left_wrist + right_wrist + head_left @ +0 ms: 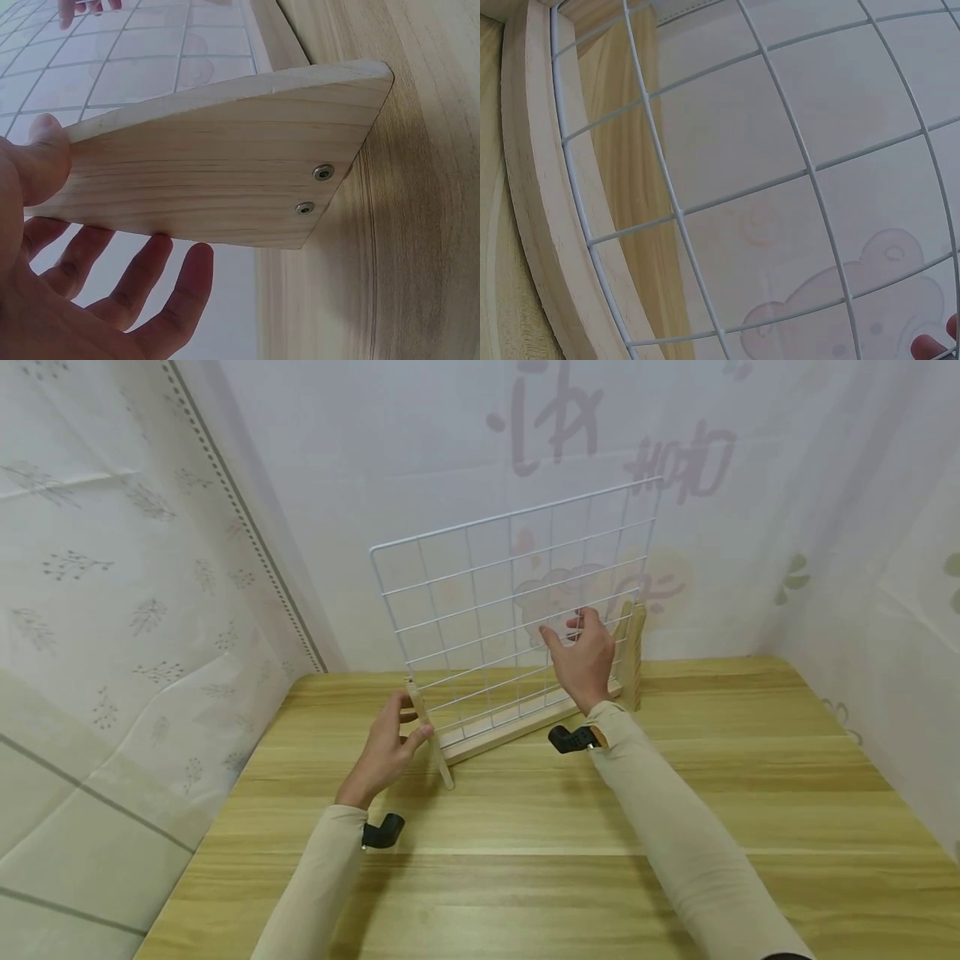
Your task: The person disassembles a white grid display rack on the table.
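A white wire grid panel [495, 602] stands upright and leans back in a pale wooden base [510, 727] with a wooden side piece at each end. My left hand [386, 743] grips the left side piece [202, 157], thumb on its front edge and fingers along the back edge. Two metal screws [323, 172] show low on that piece's outer face. In front of the grid's lower right part is my right hand [585, 656], thumb and fingers spread apart at the wires. Its fingertips [928, 348] show at the lower right corner of the right wrist view.
The stand sits toward the back of a wood-grain table [480, 877]. Close behind hangs a pale printed cloth [322, 460], with more patterned cloth on both sides. The right side piece [633, 652] stands just beyond the right hand. A black camera is strapped at each wrist.
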`<state>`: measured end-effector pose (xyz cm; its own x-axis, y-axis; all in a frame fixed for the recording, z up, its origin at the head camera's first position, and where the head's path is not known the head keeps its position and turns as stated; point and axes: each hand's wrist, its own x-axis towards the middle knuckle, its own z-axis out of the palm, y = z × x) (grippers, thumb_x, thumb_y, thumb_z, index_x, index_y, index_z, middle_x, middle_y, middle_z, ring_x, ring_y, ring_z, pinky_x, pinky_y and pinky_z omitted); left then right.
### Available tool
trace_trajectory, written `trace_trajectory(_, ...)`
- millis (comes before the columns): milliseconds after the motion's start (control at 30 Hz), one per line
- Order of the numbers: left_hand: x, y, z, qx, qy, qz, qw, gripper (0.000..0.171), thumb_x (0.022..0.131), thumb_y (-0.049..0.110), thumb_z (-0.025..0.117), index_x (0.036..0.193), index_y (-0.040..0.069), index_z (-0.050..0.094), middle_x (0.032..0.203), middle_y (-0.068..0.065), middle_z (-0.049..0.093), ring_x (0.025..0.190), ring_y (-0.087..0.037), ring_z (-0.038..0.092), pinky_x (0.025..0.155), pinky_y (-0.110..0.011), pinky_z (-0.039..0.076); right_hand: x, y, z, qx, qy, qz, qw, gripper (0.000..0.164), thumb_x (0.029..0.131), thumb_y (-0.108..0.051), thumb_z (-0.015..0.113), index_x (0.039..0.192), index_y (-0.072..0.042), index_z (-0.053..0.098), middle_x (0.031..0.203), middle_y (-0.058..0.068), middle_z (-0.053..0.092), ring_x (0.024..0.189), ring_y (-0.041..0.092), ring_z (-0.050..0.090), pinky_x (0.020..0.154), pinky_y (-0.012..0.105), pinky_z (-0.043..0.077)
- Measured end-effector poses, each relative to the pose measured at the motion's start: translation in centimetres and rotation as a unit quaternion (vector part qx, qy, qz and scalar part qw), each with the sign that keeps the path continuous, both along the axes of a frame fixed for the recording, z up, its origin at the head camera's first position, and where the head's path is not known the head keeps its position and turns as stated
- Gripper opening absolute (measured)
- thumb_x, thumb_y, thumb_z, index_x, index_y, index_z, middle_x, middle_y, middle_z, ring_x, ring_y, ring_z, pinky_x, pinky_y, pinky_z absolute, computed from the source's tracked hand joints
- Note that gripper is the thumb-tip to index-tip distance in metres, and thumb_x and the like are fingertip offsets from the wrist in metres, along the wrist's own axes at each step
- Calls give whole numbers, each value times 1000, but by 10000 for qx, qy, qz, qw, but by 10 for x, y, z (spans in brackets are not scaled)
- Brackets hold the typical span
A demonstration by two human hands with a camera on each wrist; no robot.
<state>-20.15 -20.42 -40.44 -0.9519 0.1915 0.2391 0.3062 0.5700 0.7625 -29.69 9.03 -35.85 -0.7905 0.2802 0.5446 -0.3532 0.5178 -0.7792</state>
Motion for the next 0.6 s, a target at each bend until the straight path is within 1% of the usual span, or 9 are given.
trace_trajectory(100, 1, -1, 0, -11, 6, -16, 10000, 53, 101, 17, 61, 144, 3, 34, 143, -25, 46, 133, -50, 50, 94, -60, 55, -1, -1, -1, 22, 45, -20, 10000, 47, 88, -34, 77, 113, 3, 61, 108, 21, 69, 97, 36, 69, 87, 49, 54)
trace_trajectory(300, 1, 0, 1, -44, -24, 41, 10000, 53, 101, 18, 60, 145, 3, 33, 144, -23, 45, 134, -49, 50, 95, -59, 55, -2, -1, -1, 84, 54, -23, 9999, 45, 89, -35, 77, 110, 2, 60, 107, 20, 68, 95, 36, 70, 86, 49, 53)
trace_trajectory(467, 1, -1, 0, -129, 48, 44, 9999, 53, 101, 18, 60, 145, 2, 34, 143, -23, 46, 132, -49, 51, 94, -58, 56, -2, -3, -2, 159, -13, -31, 9999, 46, 92, -39, 73, 109, 0, 56, 103, 18, 64, 94, 37, 68, 83, 49, 52)
trace_trajectory(600, 2, -1, -1, -179, 75, 3, 9998, 54, 101, 18, 61, 144, 1, 34, 142, -23, 47, 131, -50, 52, 93, -58, 56, -2, -4, -5, 162, 42, -81, 9998, 45, 93, -40, 71, 107, 0, 53, 100, 19, 61, 91, 37, 66, 80, 48, 51)
